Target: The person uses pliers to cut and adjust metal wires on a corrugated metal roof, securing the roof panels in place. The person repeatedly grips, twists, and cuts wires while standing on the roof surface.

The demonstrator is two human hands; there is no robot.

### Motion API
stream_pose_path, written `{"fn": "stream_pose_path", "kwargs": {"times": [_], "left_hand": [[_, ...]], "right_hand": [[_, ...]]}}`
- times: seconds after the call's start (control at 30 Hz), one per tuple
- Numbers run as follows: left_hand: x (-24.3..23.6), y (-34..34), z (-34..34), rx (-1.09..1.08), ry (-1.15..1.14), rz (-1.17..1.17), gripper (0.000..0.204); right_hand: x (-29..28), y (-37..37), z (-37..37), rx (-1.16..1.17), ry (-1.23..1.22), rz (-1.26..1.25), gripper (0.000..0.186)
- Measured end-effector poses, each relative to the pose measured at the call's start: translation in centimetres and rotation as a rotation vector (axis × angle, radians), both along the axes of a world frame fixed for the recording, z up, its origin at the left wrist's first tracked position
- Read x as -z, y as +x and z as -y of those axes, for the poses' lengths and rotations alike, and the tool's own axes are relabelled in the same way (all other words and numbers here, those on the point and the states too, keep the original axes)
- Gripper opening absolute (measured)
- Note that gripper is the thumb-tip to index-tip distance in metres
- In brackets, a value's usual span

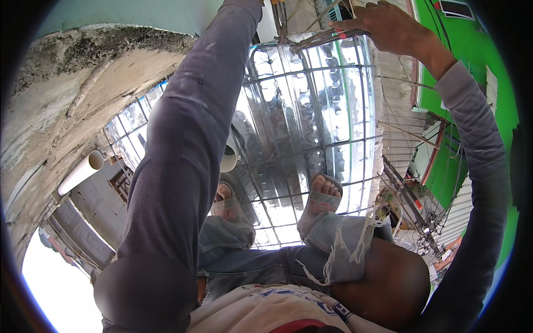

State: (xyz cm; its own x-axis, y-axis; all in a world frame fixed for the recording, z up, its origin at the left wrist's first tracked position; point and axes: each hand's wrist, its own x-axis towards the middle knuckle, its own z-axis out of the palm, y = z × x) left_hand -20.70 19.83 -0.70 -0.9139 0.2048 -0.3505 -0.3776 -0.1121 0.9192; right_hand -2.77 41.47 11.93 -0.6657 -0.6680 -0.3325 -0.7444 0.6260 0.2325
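Observation:
My right hand (388,28) reaches in at the upper right, its fingers stretched out and apart. Just below it lies a thin dark rod-like piece with red marks (341,35), whose end meets the hand's lower edge; I cannot tell if they touch. Several rusty bars (281,22) come together left of that hand. My left arm in a grey sleeve (189,127) stretches up to the top edge, where the hand is cut off past the cuff. Beneath both arms, a grid of thin metal bars (302,71) lies over shiny ribbed metal sheeting (277,111).
My sandalled feet (325,191) stand on the grid. A rough concrete wall (72,105) curves along the left, with a white pipe (83,171) below it. To the right are a bright green wall (488,61), hanging cables and tangled wires (425,222). Another pipe end (229,158) shows beside my left sleeve.

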Motion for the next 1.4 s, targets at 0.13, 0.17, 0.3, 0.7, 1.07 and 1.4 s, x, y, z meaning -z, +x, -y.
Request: {"fn": "stream_pose_path", "kwargs": {"times": [0.13, 0.17, 0.3, 0.7, 1.07, 1.4], "left_hand": [[0.5, -0.1, 0.1, 0.01, 0.023, 0.007, 0.025], [0.2, 0.0, -0.8, 0.047, -0.044, -0.021, 0.025], [-0.3, 0.7, -2.1, 0.115, -0.118, -0.039, 0.023], [-1.4, 0.8, -1.2, 0.167, 0.004, 0.015, 0.022], [-0.4, 1.4, -1.1, 0.024, 0.13, -0.051, 0.011], [-0.7, 1.0, -0.5, 0.063, 0.044, -0.182, 0.007]], "right_hand": [[-0.3, 0.4, 1.8, 0.222, 0.085, 0.234, 0.062], [0.1, 0.9, 1.1, 0.233, 0.054, 0.196, 0.062], [1.0, 1.7, 0.0, 0.262, -0.018, 0.166, 0.059], [2.7, 4.8, 2.3, 0.652, -0.109, -0.036, 0.016], [5.3, 3.8, 1.3, 0.746, -0.183, -0.007, 0.013], [6.1, 2.3, -0.4, 0.769, -0.173, 0.048, 0.017]]}}
